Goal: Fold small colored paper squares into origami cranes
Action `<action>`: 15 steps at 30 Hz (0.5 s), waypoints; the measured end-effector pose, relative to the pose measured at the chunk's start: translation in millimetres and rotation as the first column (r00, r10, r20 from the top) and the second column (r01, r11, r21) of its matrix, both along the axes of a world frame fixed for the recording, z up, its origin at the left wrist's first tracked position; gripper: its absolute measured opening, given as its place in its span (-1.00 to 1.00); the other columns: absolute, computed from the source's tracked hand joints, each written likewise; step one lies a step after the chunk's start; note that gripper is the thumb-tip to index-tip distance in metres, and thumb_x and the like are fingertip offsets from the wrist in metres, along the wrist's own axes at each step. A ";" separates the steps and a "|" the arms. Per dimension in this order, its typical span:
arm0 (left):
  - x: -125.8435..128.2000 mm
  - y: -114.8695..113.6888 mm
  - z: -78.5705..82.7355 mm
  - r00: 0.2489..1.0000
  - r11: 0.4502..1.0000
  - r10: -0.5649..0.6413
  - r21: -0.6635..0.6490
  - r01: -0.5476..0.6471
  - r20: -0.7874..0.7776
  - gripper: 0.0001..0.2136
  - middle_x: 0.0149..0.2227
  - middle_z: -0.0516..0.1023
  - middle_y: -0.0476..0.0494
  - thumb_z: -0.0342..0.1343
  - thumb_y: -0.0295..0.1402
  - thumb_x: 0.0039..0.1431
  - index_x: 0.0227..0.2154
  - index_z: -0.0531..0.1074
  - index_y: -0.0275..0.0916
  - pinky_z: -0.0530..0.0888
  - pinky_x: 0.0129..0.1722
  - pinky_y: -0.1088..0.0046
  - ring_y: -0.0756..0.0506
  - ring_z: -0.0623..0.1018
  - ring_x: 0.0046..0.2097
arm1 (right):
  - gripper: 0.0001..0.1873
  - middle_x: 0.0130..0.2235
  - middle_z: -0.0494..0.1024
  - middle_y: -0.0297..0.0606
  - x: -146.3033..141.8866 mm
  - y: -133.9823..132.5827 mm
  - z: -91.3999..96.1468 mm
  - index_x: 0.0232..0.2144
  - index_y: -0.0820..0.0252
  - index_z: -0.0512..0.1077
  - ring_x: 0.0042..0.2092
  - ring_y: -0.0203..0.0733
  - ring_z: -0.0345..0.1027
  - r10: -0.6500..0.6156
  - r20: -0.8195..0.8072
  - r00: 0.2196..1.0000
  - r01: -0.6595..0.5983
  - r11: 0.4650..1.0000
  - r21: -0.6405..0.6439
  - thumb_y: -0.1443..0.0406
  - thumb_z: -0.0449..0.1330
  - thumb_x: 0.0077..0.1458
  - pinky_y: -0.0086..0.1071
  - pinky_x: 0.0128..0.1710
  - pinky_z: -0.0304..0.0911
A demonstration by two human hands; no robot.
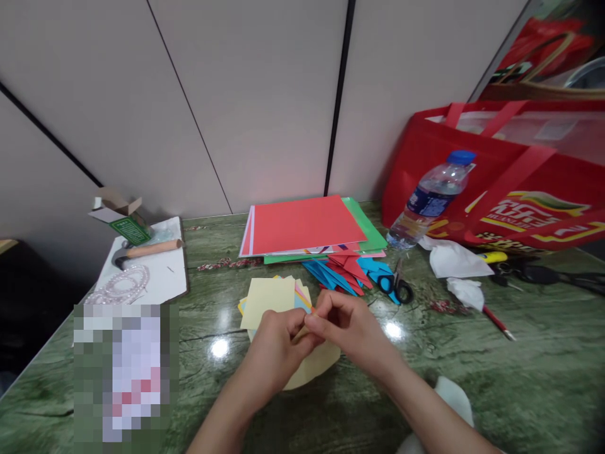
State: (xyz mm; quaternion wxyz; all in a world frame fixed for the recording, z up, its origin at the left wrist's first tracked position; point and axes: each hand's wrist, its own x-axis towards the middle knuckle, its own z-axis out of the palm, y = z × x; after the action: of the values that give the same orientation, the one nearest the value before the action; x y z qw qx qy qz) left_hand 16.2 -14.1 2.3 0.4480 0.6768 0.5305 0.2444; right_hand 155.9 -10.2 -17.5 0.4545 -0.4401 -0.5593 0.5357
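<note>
My left hand (280,343) and my right hand (348,328) meet above the table, thumbs and fingertips pinched together. Between them is a small folded piece of paper (300,337), mostly hidden by the fingers. Just behind and below the hands lies a pile of square paper sheets, a pale yellow sheet (269,297) on top and other colours peeking out. A pale yellow sheet with a curved edge (314,369) lies under my hands. Past my right hand are folded blue paper pieces (326,277), red paper pieces (350,270) and black-handled scissors (397,287).
Red paper (302,224) tops a stack by the wall. On the right stand a water bottle (430,198) and a red bag (510,176), with crumpled tissue (456,258) and a red pen (498,323) before them. A hammer (151,248), small box (127,221) and beads (125,284) occupy a white board at left.
</note>
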 end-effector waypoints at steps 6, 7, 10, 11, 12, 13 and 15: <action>0.7 1.2 -1.5 0.996 0.985 -0.017 -0.172 0.032 0.089 -0.84 -0.66 0.14 0.12 0.13 -0.38 -0.13 -0.68 0.29 -0.28 0.06 -0.61 0.55 0.08 0.13 -0.58 | -0.55 -0.67 0.13 -0.47 -0.7 2.8 0.1 -0.75 0.18 0.16 -0.59 -0.39 -0.03 -0.056 0.083 0.995 0.059 0.997 -0.046 0.03 0.18 -0.11 -0.48 -0.62 -0.07; 0.4 1.5 -2.1 0.994 0.975 -0.014 -0.220 0.038 0.107 -0.84 -0.66 0.19 0.11 0.15 -0.37 -0.14 -0.67 0.30 -0.28 0.07 -0.62 0.56 0.08 0.16 -0.59 | -0.53 -0.68 0.10 -0.47 -0.5 3.3 0.3 -0.76 0.18 0.14 -0.60 -0.39 -0.05 -0.071 0.101 0.992 0.077 0.995 -0.057 0.01 0.16 -0.10 -0.48 -0.63 -0.09; -1.7 2.4 -3.6 0.984 0.925 0.042 -0.379 0.028 0.173 -0.82 -0.65 0.32 0.07 0.20 -0.31 -0.19 -0.63 0.33 -0.29 0.14 -0.65 0.58 0.07 0.26 -0.62 | -0.49 -0.69 0.12 -0.44 0.7 4.6 1.7 -0.76 0.18 0.17 -0.62 -0.39 -0.03 -0.074 0.119 0.990 0.085 0.992 -0.093 -0.04 0.02 0.01 -0.48 -0.65 -0.09; -2.7 2.8 -3.6 0.978 0.909 0.071 -0.416 0.018 0.198 -0.81 -0.64 0.36 0.05 0.21 -0.30 -0.20 -0.61 0.34 -0.29 0.17 -0.65 0.58 0.07 0.29 -0.63 | -0.49 -0.68 0.17 -0.43 1.2 4.8 2.3 -0.74 0.19 0.22 -0.61 -0.38 0.00 -0.060 0.112 0.992 0.072 0.992 -0.103 -0.04 -0.01 0.03 -0.48 -0.64 -0.06; -3.8 3.2 -3.3 0.970 0.897 0.098 -0.442 0.010 0.221 -0.80 -0.63 0.40 0.03 0.22 -0.29 -0.21 -0.59 0.34 -0.30 0.20 -0.64 0.58 0.06 0.33 -0.62 | -0.51 -0.66 0.21 -0.42 1.6 4.9 2.9 -0.72 0.19 0.26 -0.60 -0.37 0.04 -0.043 0.104 0.994 0.055 0.992 -0.112 -0.02 0.00 0.03 -0.48 -0.64 -0.04; -4.9 3.7 -2.8 0.962 0.888 0.122 -0.460 0.003 0.242 -0.79 -0.61 0.42 0.01 0.23 -0.29 -0.21 -0.58 0.35 -0.30 0.23 -0.63 0.57 0.05 0.35 -0.61 | -0.55 -0.65 0.25 -0.41 2.0 5.0 3.4 -0.69 0.19 0.30 -0.59 -0.36 0.07 -0.027 0.096 0.995 0.039 0.992 -0.121 0.00 0.02 0.02 -0.48 -0.63 -0.02; -6.6 4.9 -1.1 0.951 0.880 0.157 -0.474 -0.014 0.265 -0.78 -0.60 0.44 -0.01 0.25 -0.29 -0.23 -0.57 0.36 -0.31 0.25 -0.62 0.57 0.05 0.37 -0.61 | -0.65 -0.62 0.30 -0.41 2.4 4.8 4.2 -0.64 0.19 0.35 -0.57 -0.36 0.12 -0.003 0.082 0.997 0.013 0.992 -0.127 0.07 0.11 -0.02 -0.49 -0.61 0.02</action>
State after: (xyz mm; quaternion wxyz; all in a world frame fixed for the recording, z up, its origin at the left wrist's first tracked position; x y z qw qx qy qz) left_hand 9.6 -9.3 1.2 0.6603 0.4806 0.5302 0.2278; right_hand 158.3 -5.4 -13.3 0.4043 -0.4920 -0.5402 0.5502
